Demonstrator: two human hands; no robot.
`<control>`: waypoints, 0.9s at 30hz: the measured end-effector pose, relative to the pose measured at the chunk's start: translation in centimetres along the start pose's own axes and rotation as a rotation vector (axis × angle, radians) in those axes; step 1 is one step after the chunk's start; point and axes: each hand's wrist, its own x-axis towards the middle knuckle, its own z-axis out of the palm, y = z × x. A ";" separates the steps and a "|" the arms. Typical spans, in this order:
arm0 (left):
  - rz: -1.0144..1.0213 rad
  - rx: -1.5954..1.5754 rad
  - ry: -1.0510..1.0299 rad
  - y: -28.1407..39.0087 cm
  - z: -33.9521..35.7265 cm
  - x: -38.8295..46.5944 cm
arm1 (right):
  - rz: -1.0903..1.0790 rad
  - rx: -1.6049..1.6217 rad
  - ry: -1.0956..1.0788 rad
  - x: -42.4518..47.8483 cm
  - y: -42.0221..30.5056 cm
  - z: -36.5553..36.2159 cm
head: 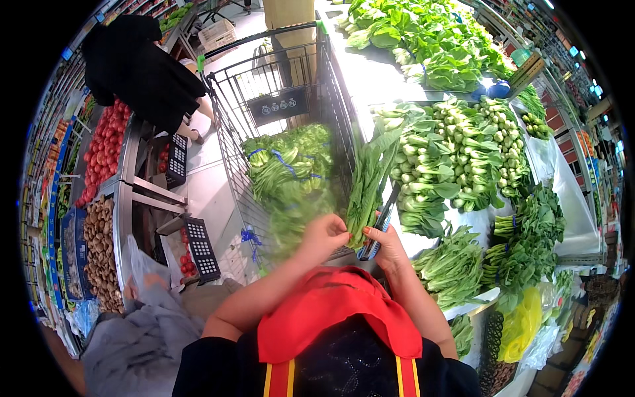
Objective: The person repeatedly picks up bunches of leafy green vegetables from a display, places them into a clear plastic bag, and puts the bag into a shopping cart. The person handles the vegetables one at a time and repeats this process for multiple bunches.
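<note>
A long bunch of leafy greens [368, 181] leans at the cart's right side, its stem end between my two hands. My left hand [323, 237] has its thumb and fingertips at the base of the stems. My right hand [388, 248] grips a utility knife [369, 248] with a blue and black handle; its dark blade end points up and away. The right thumb also lies against the stems. Inside the wire shopping cart [232, 164] are several bunches of greens [292, 161], some tied with blue bands. The nearest part of that pile is blurred.
Bok choy [461, 149] and loose long-leaf greens [449, 263] cover the white counter [354, 74] on my right. A person in black [144, 69] stands by the tomatoes [106, 144]. Another person in grey [141, 327] is close at my left, near mushrooms [101, 248] and black crates [202, 248].
</note>
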 end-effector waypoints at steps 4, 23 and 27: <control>-0.002 0.039 -0.009 -1.0 -0.2 0.3 | 0.028 -0.031 -0.014 -0.6 -0.5 1.3; -0.157 -0.844 0.163 -1.5 -1.6 -1.5 | 0.028 0.188 0.006 -0.7 1.0 1.6; -0.141 -0.914 0.232 -2.7 -2.5 -2.3 | 0.027 0.150 0.124 -0.6 1.5 2.1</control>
